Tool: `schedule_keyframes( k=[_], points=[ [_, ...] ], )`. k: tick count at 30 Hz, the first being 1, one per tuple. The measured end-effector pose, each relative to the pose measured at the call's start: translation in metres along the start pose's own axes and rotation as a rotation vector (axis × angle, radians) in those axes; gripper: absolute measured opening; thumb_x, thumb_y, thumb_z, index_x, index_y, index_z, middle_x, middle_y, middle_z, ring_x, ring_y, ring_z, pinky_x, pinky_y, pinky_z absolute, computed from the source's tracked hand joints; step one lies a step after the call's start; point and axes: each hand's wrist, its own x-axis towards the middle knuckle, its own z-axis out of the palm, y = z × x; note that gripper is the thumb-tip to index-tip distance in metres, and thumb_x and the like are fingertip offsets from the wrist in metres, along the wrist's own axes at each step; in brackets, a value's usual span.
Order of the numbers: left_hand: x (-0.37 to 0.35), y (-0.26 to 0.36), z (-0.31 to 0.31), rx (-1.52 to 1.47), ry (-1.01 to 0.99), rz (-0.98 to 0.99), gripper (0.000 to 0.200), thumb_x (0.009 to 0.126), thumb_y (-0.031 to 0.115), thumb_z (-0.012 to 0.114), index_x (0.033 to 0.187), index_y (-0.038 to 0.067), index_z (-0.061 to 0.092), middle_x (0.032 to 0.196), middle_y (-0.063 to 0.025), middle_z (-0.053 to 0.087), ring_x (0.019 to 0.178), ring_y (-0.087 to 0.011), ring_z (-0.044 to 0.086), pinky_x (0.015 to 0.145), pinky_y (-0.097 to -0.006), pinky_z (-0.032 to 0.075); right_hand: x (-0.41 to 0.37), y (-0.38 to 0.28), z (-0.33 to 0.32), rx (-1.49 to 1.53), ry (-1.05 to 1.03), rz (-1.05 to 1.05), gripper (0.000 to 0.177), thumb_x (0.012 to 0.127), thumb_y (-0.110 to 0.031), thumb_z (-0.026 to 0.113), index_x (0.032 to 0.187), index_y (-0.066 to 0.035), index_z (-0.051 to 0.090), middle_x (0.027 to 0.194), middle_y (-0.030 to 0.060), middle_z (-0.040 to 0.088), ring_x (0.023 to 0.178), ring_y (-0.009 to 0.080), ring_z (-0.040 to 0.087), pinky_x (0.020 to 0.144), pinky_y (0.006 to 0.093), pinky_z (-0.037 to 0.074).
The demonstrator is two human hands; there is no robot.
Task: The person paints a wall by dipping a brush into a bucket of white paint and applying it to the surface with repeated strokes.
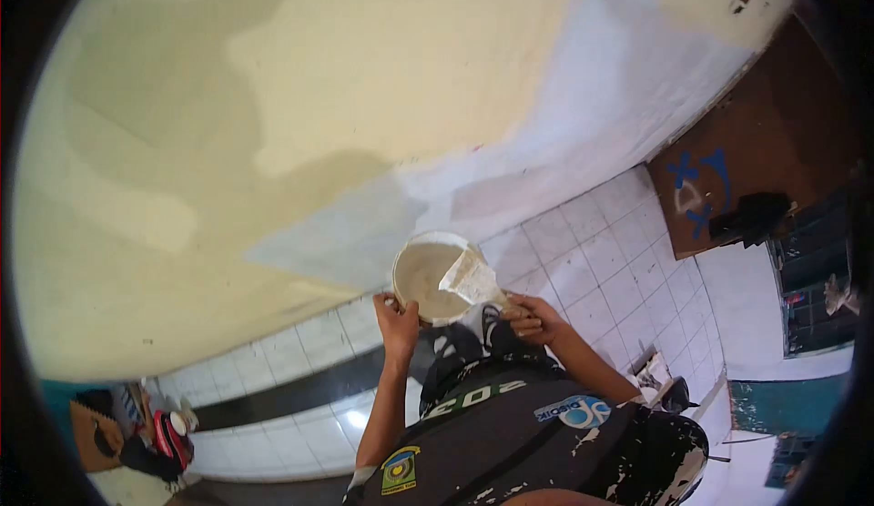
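Observation:
My left hand (398,322) grips the rim of a round pale bucket (421,278) at its lower left side. Inside the bucket is a greyish-beige surface. My right hand (533,318) holds the handle of a wide scraper (471,276), whose blade is coated in white and lies over the bucket's right part. In front of the bucket stands a wall (364,96), yellow with white patches near its foot.
White floor tiles (592,260) run along the wall, with a dark strip at the left. A brown board (746,124) with blue marks stands at the right. Another person (164,433) is at the lower left. Paint-spattered items (654,374) lie at the lower right.

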Motion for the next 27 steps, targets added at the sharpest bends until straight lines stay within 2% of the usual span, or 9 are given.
schedule_keyframes(
  k=[3, 5, 10, 12, 15, 18, 21, 22, 27],
  points=[
    [0.003, 0.009, 0.01, -0.004, -0.055, 0.012, 0.037, 0.088, -0.001, 0.059, 0.116, -0.002, 0.035, 0.089, -0.0207, 0.061, 0.062, -0.0225, 0.067, 0.05, -0.0358, 0.061, -0.006, -0.016, 0.035, -0.003, -0.102, -0.081, 0.033, 0.105, -0.03, 0.052, 0.132, -0.012, 0.05, 0.079, 0.0006, 0.05, 0.041, 0.0021, 0.034, 0.032, 0.0169, 0.028],
    [0.006, 0.019, 0.018, -0.004, -0.084, 0.021, 0.037, 0.087, -0.001, 0.059, 0.115, -0.002, 0.035, 0.087, -0.02, 0.061, 0.061, -0.0221, 0.066, 0.05, -0.0357, 0.061, -0.008, -0.043, 0.055, -0.173, -0.091, -0.328, 0.037, 0.104, -0.032, 0.055, 0.133, -0.01, 0.051, 0.079, 0.0015, 0.052, 0.041, 0.0026, 0.034, 0.034, 0.0178, 0.029],
    [0.011, 0.021, 0.021, 0.053, -0.135, 0.073, 0.036, 0.086, -0.002, 0.06, 0.113, -0.001, 0.036, 0.084, -0.0185, 0.062, 0.06, -0.0215, 0.066, 0.049, -0.0361, 0.06, -0.057, -0.116, 0.244, -1.071, 0.414, -1.176, 0.038, 0.101, -0.017, 0.061, 0.138, -0.01, 0.059, 0.078, 0.0018, 0.06, 0.049, 0.0056, 0.044, 0.041, 0.0237, 0.034],
    [0.01, 0.025, 0.02, 0.068, -0.148, 0.066, 0.037, 0.086, -0.002, 0.06, 0.113, -0.001, 0.036, 0.085, -0.0185, 0.062, 0.061, -0.0218, 0.066, 0.049, -0.0362, 0.06, -0.074, -0.137, 0.3, -1.276, 0.573, -1.294, 0.037, 0.102, -0.017, 0.059, 0.138, -0.01, 0.059, 0.074, 0.0007, 0.058, 0.057, 0.006, 0.047, 0.049, 0.0232, 0.038],
    [0.009, 0.019, 0.013, 0.085, -0.152, 0.078, 0.037, 0.086, -0.002, 0.06, 0.114, -0.001, 0.035, 0.085, -0.0191, 0.062, 0.062, -0.0222, 0.067, 0.049, -0.0363, 0.061, -0.071, -0.166, 0.33, -1.626, 0.657, -1.66, 0.039, 0.098, -0.012, 0.063, 0.136, -0.007, 0.059, 0.079, 0.0126, 0.064, 0.064, 0.0135, 0.053, 0.062, 0.03, 0.048],
    [0.001, 0.019, 0.009, 0.073, -0.129, 0.048, 0.037, 0.085, -0.002, 0.059, 0.113, -0.003, 0.035, 0.086, -0.0201, 0.061, 0.061, -0.0225, 0.066, 0.048, -0.036, 0.062, -0.038, -0.18, 0.32, -1.634, 0.724, -1.718, 0.039, 0.096, -0.009, 0.062, 0.135, -0.005, 0.06, 0.084, 0.022, 0.066, 0.064, 0.0254, 0.06, 0.066, 0.0354, 0.051],
    [-0.006, 0.015, -0.002, 0.115, -0.118, 0.016, 0.038, 0.085, -0.002, 0.059, 0.114, -0.003, 0.035, 0.087, -0.0212, 0.061, 0.062, -0.024, 0.067, 0.048, -0.0367, 0.062, 0.027, -0.196, 0.229, -1.714, 0.755, -1.762, 0.043, 0.093, -0.006, 0.061, 0.136, -0.004, 0.06, 0.093, 0.0284, 0.067, 0.081, 0.0441, 0.066, 0.074, 0.0465, 0.053],
    [-0.007, 0.013, -0.008, 0.119, -0.117, 0.021, 0.038, 0.085, -0.002, 0.059, 0.114, -0.003, 0.035, 0.087, -0.0212, 0.061, 0.062, -0.024, 0.067, 0.048, -0.0367, 0.062, 0.04, -0.191, 0.197, -1.77, 0.775, -1.751, 0.042, 0.093, -0.006, 0.06, 0.135, -0.004, 0.061, 0.095, 0.0287, 0.068, 0.084, 0.0439, 0.067, 0.076, 0.0488, 0.054],
    [-0.013, 0.0, -0.024, 0.108, -0.091, -0.032, 0.04, 0.085, -0.001, 0.06, 0.116, -0.005, 0.034, 0.091, -0.0242, 0.061, 0.063, -0.028, 0.069, 0.053, -0.04, 0.066, 0.021, -0.163, 0.137, -1.762, 0.907, -1.154, 0.037, 0.092, -0.007, 0.061, 0.129, -0.003, 0.063, 0.089, 0.0274, 0.069, 0.083, 0.0451, 0.068, 0.076, 0.0505, 0.054]
  ],
)
